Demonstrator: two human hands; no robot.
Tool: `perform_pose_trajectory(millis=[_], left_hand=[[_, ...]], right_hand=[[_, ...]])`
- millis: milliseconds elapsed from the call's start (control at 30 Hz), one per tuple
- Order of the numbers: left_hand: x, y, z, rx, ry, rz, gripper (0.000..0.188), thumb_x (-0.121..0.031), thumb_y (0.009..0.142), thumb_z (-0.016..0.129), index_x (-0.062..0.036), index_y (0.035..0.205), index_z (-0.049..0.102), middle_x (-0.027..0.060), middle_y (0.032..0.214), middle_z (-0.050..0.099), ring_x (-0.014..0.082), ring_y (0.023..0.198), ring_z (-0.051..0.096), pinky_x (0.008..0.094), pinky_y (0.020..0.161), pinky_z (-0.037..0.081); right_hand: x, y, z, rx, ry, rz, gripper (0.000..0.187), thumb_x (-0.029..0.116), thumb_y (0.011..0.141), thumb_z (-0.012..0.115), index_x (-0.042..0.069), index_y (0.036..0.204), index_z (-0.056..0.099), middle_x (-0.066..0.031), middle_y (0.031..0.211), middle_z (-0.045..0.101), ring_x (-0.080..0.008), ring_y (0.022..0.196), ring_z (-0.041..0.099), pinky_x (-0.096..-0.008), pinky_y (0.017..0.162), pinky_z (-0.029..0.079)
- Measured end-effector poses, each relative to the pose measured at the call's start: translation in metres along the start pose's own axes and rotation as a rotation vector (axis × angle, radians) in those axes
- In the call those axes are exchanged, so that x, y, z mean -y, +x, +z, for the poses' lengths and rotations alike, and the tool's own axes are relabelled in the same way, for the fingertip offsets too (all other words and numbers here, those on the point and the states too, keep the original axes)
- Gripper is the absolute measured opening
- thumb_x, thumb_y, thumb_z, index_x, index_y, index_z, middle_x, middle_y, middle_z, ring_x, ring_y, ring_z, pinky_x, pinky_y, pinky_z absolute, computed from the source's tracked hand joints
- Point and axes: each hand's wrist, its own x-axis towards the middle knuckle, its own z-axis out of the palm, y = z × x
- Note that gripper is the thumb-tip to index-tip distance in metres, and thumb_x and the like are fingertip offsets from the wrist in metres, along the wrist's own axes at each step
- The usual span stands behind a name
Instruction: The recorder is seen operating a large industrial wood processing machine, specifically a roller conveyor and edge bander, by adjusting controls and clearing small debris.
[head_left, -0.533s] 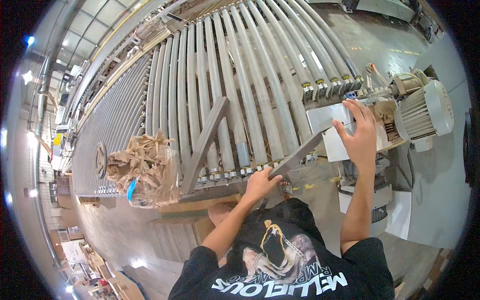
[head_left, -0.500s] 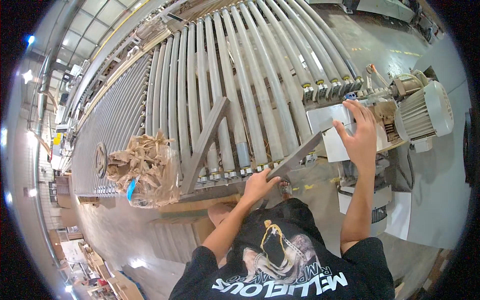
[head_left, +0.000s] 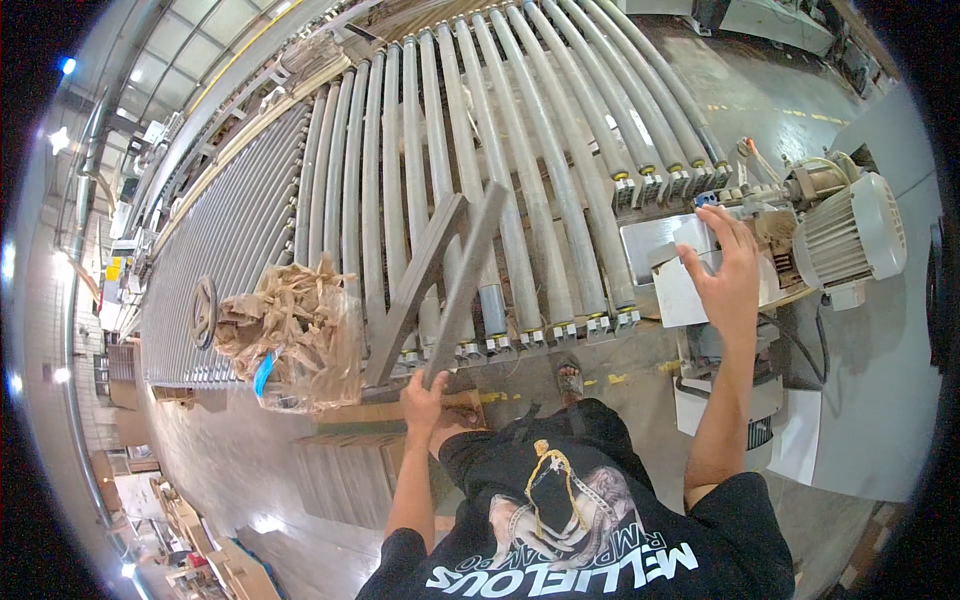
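My left hand (head_left: 424, 402) is closed round the near end of a long, narrow grey strip (head_left: 468, 275). The strip slants up and away over the rollers, just right of a similar grey strip stack (head_left: 415, 290) that lies across them. On the right, my right hand (head_left: 728, 268) has thumb and fingers spread apart at a flat metal plate (head_left: 648, 238) on a machine. A small grey piece (head_left: 663, 250) sits on that plate near the thumb. Whether the fingertips press on the plate cannot be made out.
A grey roller conveyor (head_left: 540, 200) spans the space ahead. Crumpled brown paper in a clear bag (head_left: 300, 335) stands at its near left edge, by a handwheel (head_left: 203, 312). A ribbed motor (head_left: 850, 232) juts out at right. Stacked flat boards (head_left: 345, 475) lie below left.
My left hand has swung the grey strip leftward, away from the machine plate, to beside the other strips. The right hand has stayed near the plate.
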Motion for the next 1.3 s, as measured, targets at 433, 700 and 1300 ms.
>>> perform_pose_trajectory(millis=[433, 700, 1300], left_hand=[[0.061, 0.012, -0.044, -0.035, 0.358, -0.128, 0.063, -0.059, 0.098, 0.072, -0.0010, 0.123, 0.073, 0.0320, 0.100, 0.074, 0.0536, 0.101, 0.069, 0.0572, 0.084, 0.054], [0.042, 0.029, -0.045, -0.127, 0.417, -0.147, 0.060, -0.059, 0.099, 0.071, -0.0024, 0.120, 0.075, 0.0295, 0.101, 0.076, 0.0524, 0.104, 0.070, 0.0598, 0.089, 0.053], [0.083, 0.051, -0.015, -0.291, 0.470, 0.149, 0.045, -0.039, 0.094, 0.081, -0.0025, 0.117, 0.067, 0.0157, 0.136, 0.060, 0.0414, 0.128, 0.056, 0.0553, 0.109, 0.044]], right_hand=[[-0.001, 0.000, 0.002, -0.004, 0.005, -0.022, 0.052, 0.029, 0.092, 0.083, 0.010, 0.137, 0.067, -0.0130, 0.144, 0.066, -0.0359, 0.138, 0.058, -0.0493, 0.120, 0.042], [-0.001, 0.000, 0.002, -0.016, -0.007, -0.044, 0.051, 0.028, 0.092, 0.083, 0.009, 0.137, 0.067, -0.0135, 0.143, 0.067, -0.0361, 0.137, 0.059, -0.0493, 0.119, 0.043], [0.002, 0.001, 0.001, -0.009, -0.006, -0.038, 0.050, 0.029, 0.093, 0.083, 0.008, 0.136, 0.067, -0.0151, 0.143, 0.067, -0.0367, 0.138, 0.059, -0.0494, 0.118, 0.042]])
